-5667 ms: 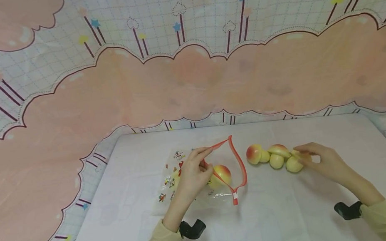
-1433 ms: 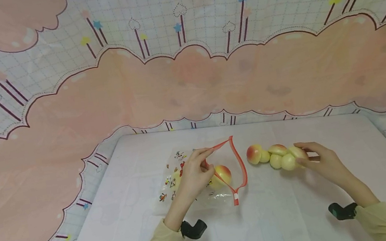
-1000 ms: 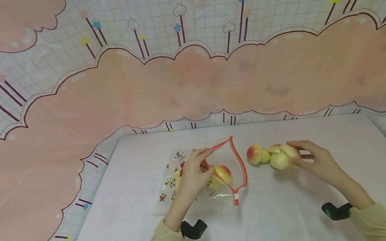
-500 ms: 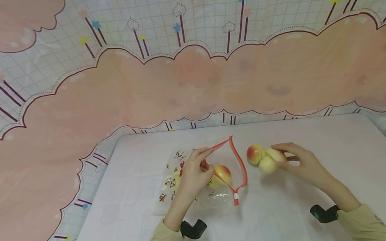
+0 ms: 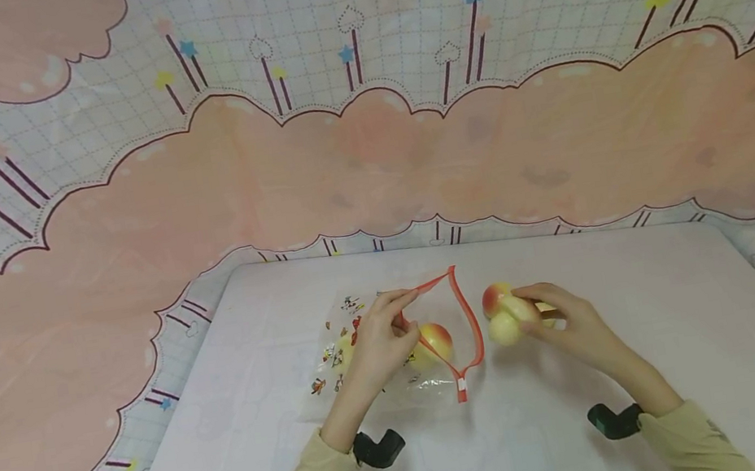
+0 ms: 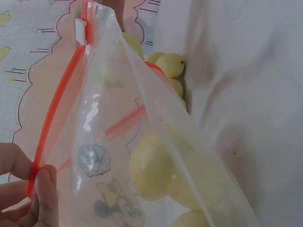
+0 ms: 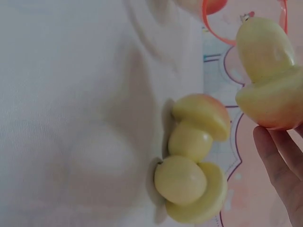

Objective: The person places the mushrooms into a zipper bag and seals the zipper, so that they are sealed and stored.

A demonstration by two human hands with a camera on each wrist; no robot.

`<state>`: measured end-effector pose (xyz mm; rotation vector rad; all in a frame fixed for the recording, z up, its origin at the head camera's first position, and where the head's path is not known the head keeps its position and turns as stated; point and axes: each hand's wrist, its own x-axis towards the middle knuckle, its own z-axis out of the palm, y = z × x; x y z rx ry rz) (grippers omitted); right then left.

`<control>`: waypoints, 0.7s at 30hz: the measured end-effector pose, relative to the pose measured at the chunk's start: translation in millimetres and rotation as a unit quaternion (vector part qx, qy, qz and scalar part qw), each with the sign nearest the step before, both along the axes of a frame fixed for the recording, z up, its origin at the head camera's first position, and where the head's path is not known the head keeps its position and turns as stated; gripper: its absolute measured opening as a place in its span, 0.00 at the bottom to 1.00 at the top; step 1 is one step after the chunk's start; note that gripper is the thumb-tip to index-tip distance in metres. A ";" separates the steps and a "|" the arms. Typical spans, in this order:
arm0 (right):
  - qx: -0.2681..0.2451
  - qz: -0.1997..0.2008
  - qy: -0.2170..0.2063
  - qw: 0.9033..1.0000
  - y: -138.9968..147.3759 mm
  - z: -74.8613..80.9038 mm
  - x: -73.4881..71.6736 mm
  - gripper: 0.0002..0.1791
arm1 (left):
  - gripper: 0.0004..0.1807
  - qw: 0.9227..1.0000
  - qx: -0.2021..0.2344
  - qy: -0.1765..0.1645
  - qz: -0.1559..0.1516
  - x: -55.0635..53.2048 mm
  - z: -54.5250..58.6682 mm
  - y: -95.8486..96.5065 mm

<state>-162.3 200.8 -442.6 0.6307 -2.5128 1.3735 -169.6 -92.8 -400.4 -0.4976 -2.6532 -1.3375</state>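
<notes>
My left hand (image 5: 378, 342) pinches the red zip edge (image 5: 471, 319) of a clear printed slider bag (image 6: 87, 94), whose mouth stands open facing right. Yellow-and-red toy mushrooms show inside the bag; one mushroom (image 5: 436, 341) lies just within the mouth. Between thumb and fingers, my right hand (image 5: 573, 324) grips another toy mushroom (image 7: 277, 94), its pale stem pointing toward the bag. In the right wrist view this mushroom is raised off the table. Two more, one mushroom (image 7: 201, 116) and a second mushroom (image 7: 182, 182), lie end to end on the table below the right hand.
The white table (image 5: 493, 448) carries the bag and the mushrooms. Behind and beside it hangs a pink cloth (image 5: 367, 171) with cloud drawings. A black wrist camera (image 5: 379, 449) sits at the left cuff, and another black wrist camera (image 5: 615, 422) at the right.
My right hand has taken the mushroom from the right end of the row and carried it left, above the others, toward the bag mouth. The left hand and bag have stayed nearly still.
</notes>
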 end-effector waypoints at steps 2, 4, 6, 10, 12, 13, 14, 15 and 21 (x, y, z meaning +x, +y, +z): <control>-0.007 0.004 0.000 1.000 -2.9 -0.8 -0.3 0.25 | 0.24 1.000 0.001 0.001 0.000 0.0 -0.1 0.1; -0.010 0.005 -0.001 1.000 -6.2 -1.5 -0.7 0.25 | 0.24 1.000 0.001 0.002 0.000 0.1 -0.2 0.2; -0.010 0.005 -0.008 1.000 -9.7 -1.6 -1.3 0.25 | 0.24 1.000 0.001 0.002 0.000 0.1 -0.2 0.2; -0.009 0.006 -0.026 1.000 -16.5 -0.7 -1.8 0.24 | 0.24 1.000 0.001 0.002 -0.001 0.2 -0.3 0.1; -0.013 0.011 -0.032 0.999 -19.7 0.7 -1.4 0.24 | 0.24 1.000 0.001 0.001 0.000 0.4 -0.3 0.1; -0.014 0.013 -0.031 0.999 -21.2 1.1 -1.4 0.23 | 0.24 1.000 0.001 0.001 0.000 0.4 -0.3 0.1; -0.017 0.016 -0.030 0.999 -22.5 1.5 -1.3 0.23 | 0.24 1.000 0.001 0.001 0.000 0.7 -0.3 0.0; -0.019 0.021 -0.027 0.999 -23.7 1.7 -1.4 0.23 | 0.24 1.000 0.000 0.001 0.000 0.6 -0.3 0.1; -0.016 0.046 0.003 0.999 -30.6 -0.1 -3.4 0.24 | 0.24 1.000 -0.006 0.005 0.001 0.4 -0.8 0.4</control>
